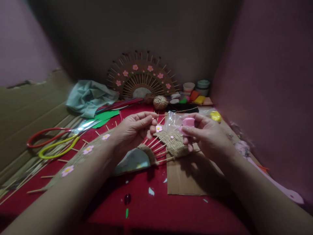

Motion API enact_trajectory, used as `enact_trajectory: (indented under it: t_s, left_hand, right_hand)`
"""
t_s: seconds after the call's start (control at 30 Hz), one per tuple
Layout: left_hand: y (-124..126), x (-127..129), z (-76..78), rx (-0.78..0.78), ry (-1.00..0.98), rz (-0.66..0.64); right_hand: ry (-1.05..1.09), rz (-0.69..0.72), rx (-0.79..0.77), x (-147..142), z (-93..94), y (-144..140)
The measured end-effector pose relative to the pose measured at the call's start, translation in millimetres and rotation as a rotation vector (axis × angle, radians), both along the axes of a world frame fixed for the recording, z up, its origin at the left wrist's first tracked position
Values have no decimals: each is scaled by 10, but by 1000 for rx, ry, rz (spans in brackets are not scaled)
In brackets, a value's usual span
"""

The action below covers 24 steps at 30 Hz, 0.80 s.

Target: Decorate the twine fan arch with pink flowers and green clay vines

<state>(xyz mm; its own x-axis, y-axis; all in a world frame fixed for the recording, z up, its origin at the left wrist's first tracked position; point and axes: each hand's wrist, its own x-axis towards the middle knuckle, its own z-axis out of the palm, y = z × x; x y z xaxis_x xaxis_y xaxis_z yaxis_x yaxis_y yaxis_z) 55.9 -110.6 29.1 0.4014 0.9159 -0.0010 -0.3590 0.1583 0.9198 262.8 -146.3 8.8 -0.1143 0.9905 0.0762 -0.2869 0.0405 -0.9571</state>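
Observation:
My right hand [210, 132] pinches a lump of soft pink clay [188, 122] between thumb and fingers. Across from it, my left hand [138, 127] has thumb and fingertips pressed together; a speck of pink shows there, too small to make out. Below both hands lies a fan-shaped piece of wound twine on thin sticks [176, 143]. Pink flowers with yellow centres, such as this flower [88, 149], and a small pink dot [171, 137] sit on the twine. My left forearm hides part of the fan and its pale blue centre [134, 161].
Scissors [61, 147] with red and yellow handles lie at left beside thin sticks. Cardboard [188, 182] lies under the fan's right end. Behind are a finished-looking fan [144, 70], a twine ball [160, 102], clay packs [200, 100], a cloth [90, 96] and yellow clay [215, 116].

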Motion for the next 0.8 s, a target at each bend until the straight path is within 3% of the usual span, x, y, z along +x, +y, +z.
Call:
enact_trajectory:
  t_s: [0.27, 0.8]
  left_hand:
    - [-12, -46, -15, -2, 30, -168]
    - [-9, -61, -24, -37, -35, -185]
  right_hand:
    - [-3, -13, -2, 5, 11, 8]
    - [0, 0, 7, 13, 2, 7]
